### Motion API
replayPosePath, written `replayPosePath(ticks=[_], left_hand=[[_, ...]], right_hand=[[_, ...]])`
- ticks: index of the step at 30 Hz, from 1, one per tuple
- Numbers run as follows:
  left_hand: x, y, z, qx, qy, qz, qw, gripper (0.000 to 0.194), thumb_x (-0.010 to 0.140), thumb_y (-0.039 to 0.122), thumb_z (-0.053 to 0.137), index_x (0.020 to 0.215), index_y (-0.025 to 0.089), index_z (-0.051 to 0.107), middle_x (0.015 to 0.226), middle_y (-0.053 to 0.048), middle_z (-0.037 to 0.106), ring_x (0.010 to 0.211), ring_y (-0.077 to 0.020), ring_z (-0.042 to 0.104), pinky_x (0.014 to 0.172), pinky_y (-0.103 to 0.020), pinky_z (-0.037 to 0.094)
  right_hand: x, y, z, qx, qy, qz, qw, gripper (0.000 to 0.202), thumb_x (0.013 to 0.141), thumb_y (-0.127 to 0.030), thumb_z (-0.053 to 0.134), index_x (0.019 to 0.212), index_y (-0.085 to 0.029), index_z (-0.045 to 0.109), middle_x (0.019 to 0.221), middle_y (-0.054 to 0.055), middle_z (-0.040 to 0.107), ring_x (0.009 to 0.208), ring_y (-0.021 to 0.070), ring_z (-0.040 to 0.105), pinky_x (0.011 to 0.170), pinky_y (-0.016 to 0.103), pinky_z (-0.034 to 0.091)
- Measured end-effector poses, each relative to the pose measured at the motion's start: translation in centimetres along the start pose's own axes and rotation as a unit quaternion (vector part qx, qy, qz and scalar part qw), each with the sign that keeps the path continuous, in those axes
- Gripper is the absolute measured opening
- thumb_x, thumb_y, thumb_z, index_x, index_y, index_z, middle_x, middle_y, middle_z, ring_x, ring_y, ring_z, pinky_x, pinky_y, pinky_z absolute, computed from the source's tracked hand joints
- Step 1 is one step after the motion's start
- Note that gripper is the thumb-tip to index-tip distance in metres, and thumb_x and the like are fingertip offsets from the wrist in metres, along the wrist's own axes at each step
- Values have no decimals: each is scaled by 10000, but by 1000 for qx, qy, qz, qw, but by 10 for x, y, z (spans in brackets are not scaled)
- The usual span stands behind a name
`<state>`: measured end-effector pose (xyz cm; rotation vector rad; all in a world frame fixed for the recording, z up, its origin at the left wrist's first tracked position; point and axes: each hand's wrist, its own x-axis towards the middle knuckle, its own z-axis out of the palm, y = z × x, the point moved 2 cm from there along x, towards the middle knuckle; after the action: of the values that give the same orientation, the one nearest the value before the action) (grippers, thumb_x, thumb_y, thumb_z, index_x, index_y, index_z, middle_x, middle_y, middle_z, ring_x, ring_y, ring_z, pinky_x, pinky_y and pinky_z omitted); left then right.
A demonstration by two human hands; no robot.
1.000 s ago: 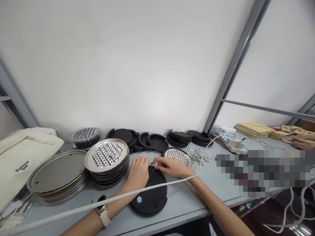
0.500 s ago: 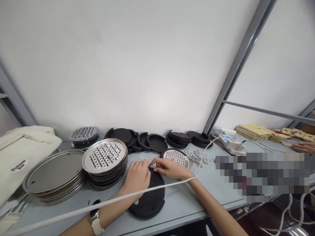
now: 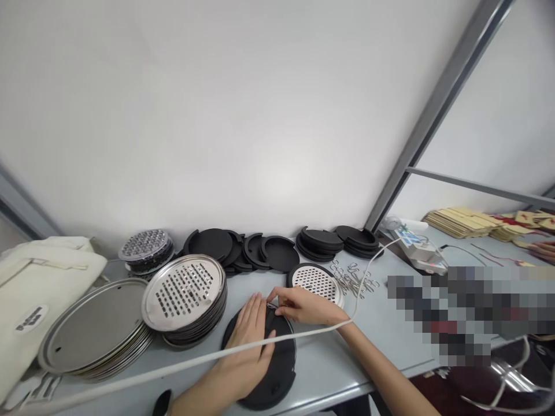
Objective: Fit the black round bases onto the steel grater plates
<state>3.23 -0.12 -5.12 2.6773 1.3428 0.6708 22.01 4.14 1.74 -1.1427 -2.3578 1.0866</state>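
A round black tray (image 3: 277,370) lies on the table in front of me. My left hand (image 3: 251,346) rests flat on it with its fingers stretched out. At the tray's far edge, my right hand (image 3: 295,304) pinches a small bent-wire clip (image 3: 272,306) between thumb and forefinger. Just beyond that hand sits a perforated metal disc (image 3: 316,282) in a black rim. Loose wire clips (image 3: 355,278) are heaped to its right. A stack of slotted metal grater plates (image 3: 186,292) stands left of my hands.
A white cable (image 3: 191,364) crosses in front of my forearms. Large flat metal plates (image 3: 97,323) are stacked at left beside a cream bag (image 3: 56,289). Black trays (image 3: 212,245) line the wall. A white device (image 3: 416,248) and another person's hand (image 3: 544,251) are at right.
My left hand has gone from curled fingers at the tray's far edge to lying flat across it. The right hand keeps its pinch at the edge. The view has shifted slightly.
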Motion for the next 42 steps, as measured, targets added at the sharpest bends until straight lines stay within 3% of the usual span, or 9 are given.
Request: replayPosePath(ticks=[8, 13, 17, 20, 23, 31, 35, 40, 42], left_hand=[[0, -5, -10, -79, 1, 10, 997, 508, 949, 202, 362, 1450, 213, 277, 1453, -121, 422, 1338, -243, 415, 1031, -423, 475], [4, -8, -17, -172, 39, -33, 984, 327, 937, 188, 328, 1187, 235, 534, 1196, -114, 609, 1110, -217, 597, 891, -341, 556], [12, -6, -22, -177, 55, -2, 983, 285, 917, 147, 347, 1087, 250, 550, 1034, -79, 644, 983, -185, 631, 831, -269, 554], [18, -7, -24, -170, 17, 15, 985, 254, 907, 121, 352, 959, 246, 566, 921, -45, 645, 899, -167, 638, 772, -225, 543], [22, -10, -26, -139, 18, 22, 990, 248, 904, 118, 385, 1000, 237, 580, 999, -39, 646, 1002, -175, 618, 873, -243, 509], [24, -7, -31, -149, -59, -1, 987, 289, 939, 88, 316, 1026, 226, 555, 1062, -39, 581, 1012, -167, 565, 900, -290, 473], [23, -4, -34, -152, -55, -1, 987, 285, 929, 68, 305, 1008, 209, 540, 1048, -49, 570, 1011, -176, 546, 913, -319, 467], [26, 1, -34, -116, -44, 27, 992, 270, 839, 34, 384, 981, 211, 532, 1024, -48, 568, 1018, -206, 545, 921, -347, 472], [26, 0, -33, -137, -31, -4, 990, 256, 812, 9, 374, 905, 206, 508, 1000, -44, 559, 951, -181, 565, 866, -306, 493]], right_hand=[[3, 2, -4, 27, 9, 12, 1000, 261, 884, -268, 561, 1136, -213, 599, 631, -44, 533, 583, 127, 495, 568, 213, 352], [3, 6, -3, 45, 24, 26, 998, 213, 879, -251, 551, 1079, -242, 621, 754, -11, 609, 655, 140, 518, 597, 219, 361], [2, 12, 0, 41, 34, 38, 998, 224, 880, -247, 557, 1096, -246, 620, 732, -14, 608, 614, 136, 491, 581, 222, 358], [0, 16, 2, 41, 64, 22, 997, 141, 872, -206, 560, 988, -233, 637, 836, -1, 627, 688, 136, 531, 633, 211, 381], [-4, 17, 1, 43, 104, 12, 994, 246, 890, -173, 521, 1117, -248, 580, 823, -5, 628, 754, 147, 580, 691, 207, 406], [-9, 17, 5, -11, 97, 19, 995, 291, 933, -162, 439, 1209, -221, 508, 858, 42, 640, 797, 186, 615, 711, 240, 434], [-9, 17, 9, -32, 107, 26, 993, 312, 952, -191, 422, 1259, -204, 480, 913, 74, 647, 864, 211, 628, 762, 271, 438], [-2, 21, 10, -32, 114, 33, 992, 296, 945, -183, 435, 1236, -199, 485, 875, 57, 641, 799, 195, 629, 700, 254, 427], [1, 24, 8, -24, 116, 14, 993, 255, 944, -188, 443, 1190, -211, 505, 765, 9, 611, 702, 167, 606, 652, 234, 410]])
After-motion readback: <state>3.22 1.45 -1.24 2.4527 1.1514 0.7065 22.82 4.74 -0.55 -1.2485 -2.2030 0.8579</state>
